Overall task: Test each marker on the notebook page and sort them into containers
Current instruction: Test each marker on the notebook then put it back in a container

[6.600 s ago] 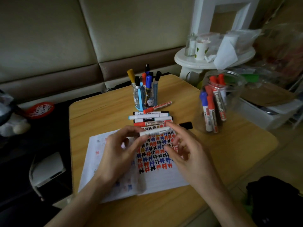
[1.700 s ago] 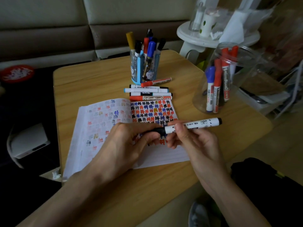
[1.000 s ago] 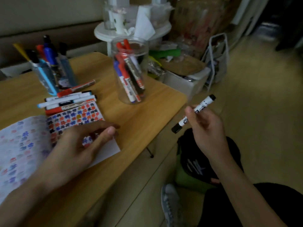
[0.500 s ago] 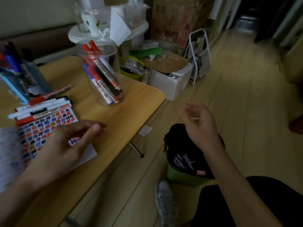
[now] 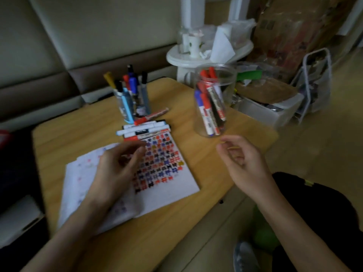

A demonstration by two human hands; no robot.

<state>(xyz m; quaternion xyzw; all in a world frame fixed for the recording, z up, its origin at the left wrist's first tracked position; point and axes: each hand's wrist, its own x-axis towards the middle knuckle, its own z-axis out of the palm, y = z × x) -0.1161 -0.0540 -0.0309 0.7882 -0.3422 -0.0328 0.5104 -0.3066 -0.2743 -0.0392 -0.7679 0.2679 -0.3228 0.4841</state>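
Markers under test: a row of white-barrelled whiteboard markers lies flat on the pale wooden worktop, touching the far edge of the open lined notebook. One red-capped marker lies tilted just beyond the row.

Containers: a blue pen cup stands far of the row and holds upright markers. A clear plastic jar stands to the right and holds red and blue ones.

The right-hand page is dense with coloured test marks, with a blank strip along its near edge.

The left hand rests on the notebook, its grip slack and fingers loosely curved, with nothing in it. The right hand hovers near the jar over the worktop's right edge, its grip likewise empty and fingers relaxed.

Judgement: this is the gap between markers, with no test running. The next move calls for lifting one marker from the row, uncapping it, and steadying the page while marking the blank strip.
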